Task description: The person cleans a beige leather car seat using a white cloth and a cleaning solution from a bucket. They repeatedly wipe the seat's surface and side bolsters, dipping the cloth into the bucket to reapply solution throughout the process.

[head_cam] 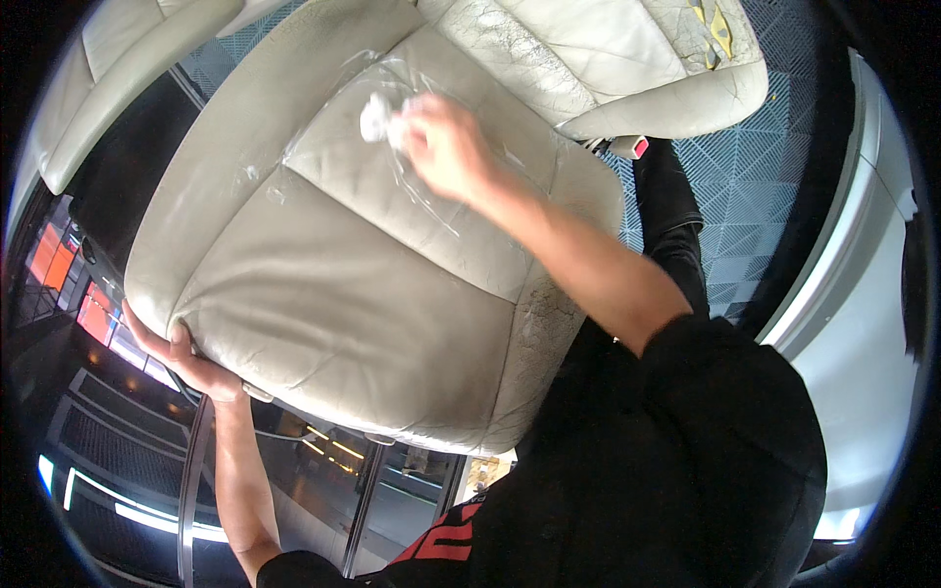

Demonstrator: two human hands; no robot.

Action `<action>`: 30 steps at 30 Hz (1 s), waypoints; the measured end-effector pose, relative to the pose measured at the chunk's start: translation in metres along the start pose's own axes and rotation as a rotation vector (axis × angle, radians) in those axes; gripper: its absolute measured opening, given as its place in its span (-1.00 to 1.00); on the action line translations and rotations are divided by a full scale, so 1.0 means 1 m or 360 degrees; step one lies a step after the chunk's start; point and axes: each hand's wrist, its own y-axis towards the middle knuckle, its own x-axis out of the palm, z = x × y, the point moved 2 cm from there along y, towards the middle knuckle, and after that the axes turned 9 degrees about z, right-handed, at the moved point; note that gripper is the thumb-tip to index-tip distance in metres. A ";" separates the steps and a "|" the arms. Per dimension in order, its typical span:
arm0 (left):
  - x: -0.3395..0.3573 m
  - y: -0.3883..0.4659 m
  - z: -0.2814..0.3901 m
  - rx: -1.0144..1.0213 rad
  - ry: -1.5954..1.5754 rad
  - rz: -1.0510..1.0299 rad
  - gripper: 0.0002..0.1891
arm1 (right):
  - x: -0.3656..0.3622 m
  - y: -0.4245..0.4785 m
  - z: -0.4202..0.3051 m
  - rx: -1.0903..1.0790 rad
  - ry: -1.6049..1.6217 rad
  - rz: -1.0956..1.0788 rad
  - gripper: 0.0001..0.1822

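Observation:
A beige leather car seat section (pixel 353 272) with sewn panels fills the middle of the view. Its lower left corner is gripped by my left hand (pixel 195 364), thumb on the leather and fingers round the outer edge. My right hand (pixel 445 147), blurred, holds a crumpled white cloth or pad (pixel 376 117) against the upper panel. Whitish, wet-looking streaks (pixel 423 195) surround it and run along the seams. Cracked, worn leather (pixel 548 323) shows along the side nearest my body.
Beyond it lies another cracked seat (pixel 544 51) with torn yellow patches (pixel 720 33). A seat-belt buckle (pixel 629 147) with a red button sits between them. More seat parts (pixel 132 81) are at upper left. Blue patterned flooring (pixel 742 198) and a white panel (pixel 853 397) lie right.

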 end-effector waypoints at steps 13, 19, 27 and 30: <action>-0.001 0.001 -0.007 0.0081 0.0015 -0.0049 -0.15 | -0.005 -0.019 -0.004 0.0293 -0.0006 0.0069 -0.81; 0.000 0.002 -0.004 0.0101 -0.0066 -0.0055 -0.17 | -0.036 -0.062 -0.032 -0.0052 0.0327 -0.0135 -0.80; 0.001 -0.001 0.001 0.0068 -0.0037 -0.0009 -0.23 | -0.035 -0.067 -0.055 0.0073 0.0335 -0.0122 -0.79; 0.000 -0.001 0.001 0.0133 0.0014 -0.0035 -0.24 | -0.042 -0.076 -0.030 -0.0058 0.0233 -0.0139 -0.78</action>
